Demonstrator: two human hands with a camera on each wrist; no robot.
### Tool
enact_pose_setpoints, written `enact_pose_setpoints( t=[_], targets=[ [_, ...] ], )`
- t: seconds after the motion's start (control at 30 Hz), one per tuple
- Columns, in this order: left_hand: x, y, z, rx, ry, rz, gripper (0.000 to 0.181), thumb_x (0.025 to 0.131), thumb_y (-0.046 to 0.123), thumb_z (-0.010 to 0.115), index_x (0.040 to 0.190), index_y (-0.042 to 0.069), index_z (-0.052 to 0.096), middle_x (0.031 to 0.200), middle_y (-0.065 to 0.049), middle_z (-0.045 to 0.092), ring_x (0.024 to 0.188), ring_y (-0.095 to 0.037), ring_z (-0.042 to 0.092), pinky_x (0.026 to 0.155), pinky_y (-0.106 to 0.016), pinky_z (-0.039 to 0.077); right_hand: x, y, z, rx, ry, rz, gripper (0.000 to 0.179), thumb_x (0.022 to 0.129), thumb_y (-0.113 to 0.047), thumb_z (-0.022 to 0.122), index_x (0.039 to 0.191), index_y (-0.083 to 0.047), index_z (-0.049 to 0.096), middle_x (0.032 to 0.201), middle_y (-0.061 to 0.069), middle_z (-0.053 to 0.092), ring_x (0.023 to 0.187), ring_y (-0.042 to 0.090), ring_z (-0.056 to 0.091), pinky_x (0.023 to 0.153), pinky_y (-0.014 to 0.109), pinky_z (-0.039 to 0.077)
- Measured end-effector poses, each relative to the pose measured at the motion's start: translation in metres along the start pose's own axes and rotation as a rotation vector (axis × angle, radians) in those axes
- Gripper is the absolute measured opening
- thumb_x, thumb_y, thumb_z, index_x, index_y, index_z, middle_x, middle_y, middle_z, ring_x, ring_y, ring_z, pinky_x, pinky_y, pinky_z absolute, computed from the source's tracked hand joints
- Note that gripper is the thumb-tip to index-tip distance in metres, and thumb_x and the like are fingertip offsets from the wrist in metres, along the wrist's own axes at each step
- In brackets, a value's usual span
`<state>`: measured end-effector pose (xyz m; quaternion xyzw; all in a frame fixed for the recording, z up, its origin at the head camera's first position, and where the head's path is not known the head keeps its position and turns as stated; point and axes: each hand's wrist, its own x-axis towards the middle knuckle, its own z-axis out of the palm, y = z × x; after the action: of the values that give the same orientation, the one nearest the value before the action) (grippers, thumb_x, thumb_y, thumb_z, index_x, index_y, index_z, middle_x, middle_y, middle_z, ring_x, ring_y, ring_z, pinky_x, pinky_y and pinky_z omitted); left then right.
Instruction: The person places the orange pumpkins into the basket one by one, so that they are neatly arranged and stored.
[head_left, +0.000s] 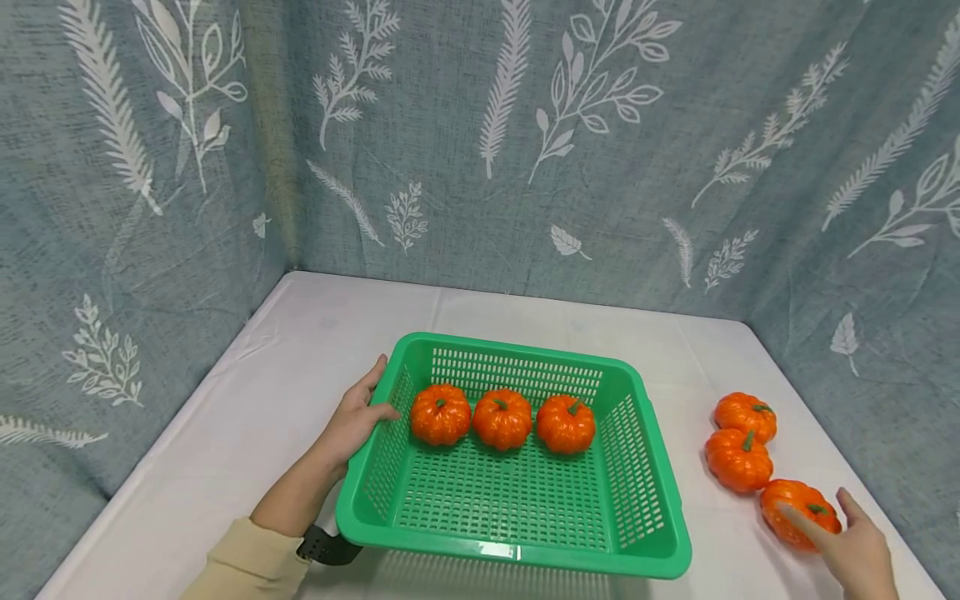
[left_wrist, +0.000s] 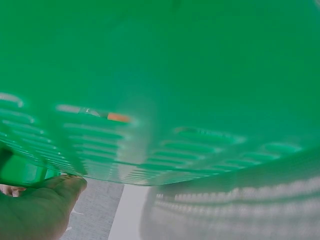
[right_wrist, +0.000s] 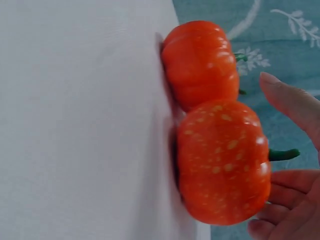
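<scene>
So L grip (head_left: 354, 421) pinches L rim of green basket (head_left: 510, 552); R grip (head_left: 858, 552) spread, holding nothing, at front loose pumpkin (head_left: 804, 497) nr table's (head_left: 693, 367) R edge; table strip btwn pumpkin & basket.

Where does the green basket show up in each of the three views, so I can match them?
Head: the green basket sits just below and right of the picture's centre.
Left wrist: it fills the upper half and reaches lower, seen very close.
Right wrist: not in this picture.
Shared landmark: the white table, in all three views; it fills the right wrist picture's left side.
</scene>
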<state>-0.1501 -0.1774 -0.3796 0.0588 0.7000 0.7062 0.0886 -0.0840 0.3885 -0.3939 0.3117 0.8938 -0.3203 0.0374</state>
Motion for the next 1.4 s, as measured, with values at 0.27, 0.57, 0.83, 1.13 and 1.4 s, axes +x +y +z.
enact_pose_setpoints(
  t=[0.27, 0.57, 0.83, 1.13, 1.4],
  targets=[
    [0.0, 0.001, 0.0, -0.002, -0.006, 0.008, 0.086, 0.081, -0.006, 0.043, 0.147, 0.011, -0.008, 0.153, -0.013, 0.004, 0.133, -0.036, 0.026, 0.091, -0.043, 0.048, -0.001, 0.0, 0.009, 0.004, 0.014, 0.046, 0.112, 0.076, -0.059, 0.06, 0.142, 0.007, -0.002, 0.141, 0.037, 0.011, 0.126, 0.052, 0.019, 0.106, 0.06, 0.021],
    [0.0, 0.002, 0.0, -0.011, -0.012, 0.013, 0.085, 0.081, -0.006, 0.043, 0.147, 0.011, -0.009, 0.153, -0.014, 0.004, 0.134, -0.036, 0.025, 0.092, -0.043, 0.047, -0.001, 0.001, 0.013, -0.002, 0.047, 0.037, 0.106, 0.078, -0.053, 0.061, 0.142, 0.007, 0.001, 0.141, 0.037, 0.014, 0.126, 0.052, 0.02, 0.106, 0.06, 0.02],
    [-0.002, 0.004, 0.001, -0.01, -0.014, 0.011, 0.086, 0.081, -0.006, 0.043, 0.147, 0.01, -0.01, 0.153, -0.016, 0.004, 0.133, -0.037, 0.025, 0.091, -0.041, 0.048, -0.004, 0.001, 0.01, -0.014, 0.071, 0.045, 0.106, 0.078, -0.057, 0.059, 0.141, 0.01, 0.008, 0.137, 0.038, 0.022, 0.122, 0.05, 0.024, 0.105, 0.061, 0.023],
    [-0.001, 0.003, 0.001, -0.014, -0.007, -0.001, 0.086, 0.08, -0.006, 0.043, 0.147, 0.01, -0.009, 0.153, -0.015, 0.006, 0.133, -0.036, 0.027, 0.091, -0.043, 0.048, 0.03, 0.011, -0.006, 0.041, 0.104, 0.051, 0.115, 0.07, -0.064, 0.061, 0.146, -0.003, 0.0, 0.146, 0.032, 0.013, 0.123, 0.047, 0.025, 0.1, 0.062, 0.03],
    [0.0, 0.002, 0.001, -0.004, -0.004, 0.002, 0.086, 0.08, -0.006, 0.043, 0.147, 0.01, -0.009, 0.153, -0.015, 0.005, 0.132, -0.038, 0.027, 0.091, -0.043, 0.048, -0.016, -0.061, -0.03, 0.082, 0.046, -0.056, 0.109, 0.076, -0.056, 0.062, 0.146, -0.003, -0.002, 0.147, 0.032, 0.009, 0.125, 0.049, 0.024, 0.099, 0.063, 0.031]
  ],
)
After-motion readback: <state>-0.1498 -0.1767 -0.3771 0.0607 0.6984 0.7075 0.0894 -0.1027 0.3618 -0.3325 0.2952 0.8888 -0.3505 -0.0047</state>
